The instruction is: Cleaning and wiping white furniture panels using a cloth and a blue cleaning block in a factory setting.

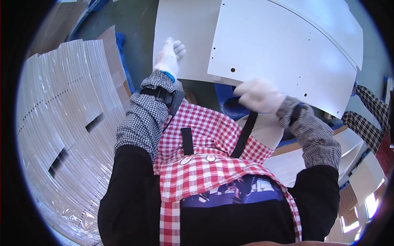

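Observation:
White knit gloves cover both of my hands. My left hand [169, 57] is over the left part of a plain pale sheet [189, 30], near its front edge, fingers stretched out and holding nothing visible. On top of that sheet lies a white panel [262, 45] with several small dark holes along its edges. My right hand [259, 96] is at the panel's front edge. Motion smears its fingers, so I cannot tell whether it touches the panel or holds anything.
At my left stands a tall stack of white panels [69, 106] in clear film. Beneath the sheets is a blue support [225, 100]. Another person's black-and-white checked sleeves [365, 127] show at the far right. More pale boards [287, 164] lie behind my right arm.

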`<state>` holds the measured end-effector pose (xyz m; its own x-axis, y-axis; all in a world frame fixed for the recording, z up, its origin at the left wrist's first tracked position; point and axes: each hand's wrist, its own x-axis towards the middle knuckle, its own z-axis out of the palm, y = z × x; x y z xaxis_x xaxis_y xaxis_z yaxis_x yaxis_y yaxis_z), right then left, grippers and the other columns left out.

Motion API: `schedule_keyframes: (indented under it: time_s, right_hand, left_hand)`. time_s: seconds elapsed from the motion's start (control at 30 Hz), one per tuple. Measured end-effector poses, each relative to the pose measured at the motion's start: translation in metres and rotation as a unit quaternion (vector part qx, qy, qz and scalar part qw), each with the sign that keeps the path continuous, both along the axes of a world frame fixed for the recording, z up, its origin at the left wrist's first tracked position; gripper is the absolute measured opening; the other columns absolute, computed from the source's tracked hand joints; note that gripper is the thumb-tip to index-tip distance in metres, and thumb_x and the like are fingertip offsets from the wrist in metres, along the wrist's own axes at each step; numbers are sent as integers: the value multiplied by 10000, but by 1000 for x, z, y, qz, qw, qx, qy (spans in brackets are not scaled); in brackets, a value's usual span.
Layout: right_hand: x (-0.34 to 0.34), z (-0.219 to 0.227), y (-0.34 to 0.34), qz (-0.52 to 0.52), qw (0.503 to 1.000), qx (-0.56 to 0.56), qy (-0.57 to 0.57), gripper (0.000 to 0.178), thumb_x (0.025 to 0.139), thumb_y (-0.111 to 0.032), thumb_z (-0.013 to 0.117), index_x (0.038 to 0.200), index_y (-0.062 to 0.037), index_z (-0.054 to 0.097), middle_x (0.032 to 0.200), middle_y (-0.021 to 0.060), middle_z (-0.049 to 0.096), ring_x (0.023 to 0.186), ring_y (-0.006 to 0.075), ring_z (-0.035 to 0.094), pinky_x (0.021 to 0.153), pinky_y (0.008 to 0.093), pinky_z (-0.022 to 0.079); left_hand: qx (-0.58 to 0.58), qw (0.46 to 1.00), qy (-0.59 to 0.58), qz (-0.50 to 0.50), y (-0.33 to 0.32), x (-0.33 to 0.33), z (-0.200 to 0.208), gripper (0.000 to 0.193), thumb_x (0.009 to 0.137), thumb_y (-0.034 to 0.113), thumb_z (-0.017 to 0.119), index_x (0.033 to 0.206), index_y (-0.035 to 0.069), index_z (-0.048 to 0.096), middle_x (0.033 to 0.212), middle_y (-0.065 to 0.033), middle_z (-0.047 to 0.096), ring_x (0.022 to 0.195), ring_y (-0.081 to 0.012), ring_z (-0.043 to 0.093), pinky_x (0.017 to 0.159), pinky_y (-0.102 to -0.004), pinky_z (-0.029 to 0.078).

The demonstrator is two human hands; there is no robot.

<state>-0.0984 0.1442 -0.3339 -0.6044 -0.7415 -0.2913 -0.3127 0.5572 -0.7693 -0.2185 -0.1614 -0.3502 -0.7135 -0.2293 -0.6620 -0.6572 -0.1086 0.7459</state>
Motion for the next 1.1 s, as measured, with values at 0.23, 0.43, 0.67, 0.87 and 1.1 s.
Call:
schedule_keyframes:
  time_s: [0.23,0.43,0.67,0.87,1.1]
  right_hand:
    - [-72,42,-96,-74,944,304,104,598,939,-400,556,1451,-104,468,1457,174,482,1378,294,428,1204,432,264]
    - [-68,6,-69,-218,940,245,93,716,941,-508,496,1539,-146,342,1596,173,314,1495,329,254,1246,446,141]
    - [-60,-41,140,-703,616,353,35,755,992,-558,368,1554,-58,304,1626,182,266,1523,296,197,1238,415,102]
    - [-199,-8,67,-493,770,393,99,461,928,-428,532,1210,-90,670,1298,188,621,1303,275,505,1103,374,355]
    - [-222,-15,-84,-249,888,264,282,745,996,-565,340,1598,-147,205,1672,153,125,1554,311,50,1248,493,-6]
  left_hand:
    - [73,997,17,-17,34,-9,-5,559,1027,462,474,1252,-36,590,1183,-173,663,1078,-267,646,1008,-387,486]
    - [-69,962,143,-222,-3,-21,-34,575,1023,443,477,1358,-21,524,1346,-194,597,1284,-297,540,1097,-413,399]
    - [-303,897,93,-309,65,26,-21,568,924,411,650,1283,-6,512,1174,-239,672,1116,-377,649,974,-434,496]
    - [-286,903,68,-314,63,22,-6,601,919,420,656,1331,12,502,1226,-234,659,1172,-381,625,1007,-447,480]
    - [-313,887,51,-336,87,19,-18,622,897,491,646,1292,20,548,1217,-245,663,1110,-404,651,963,-450,502]
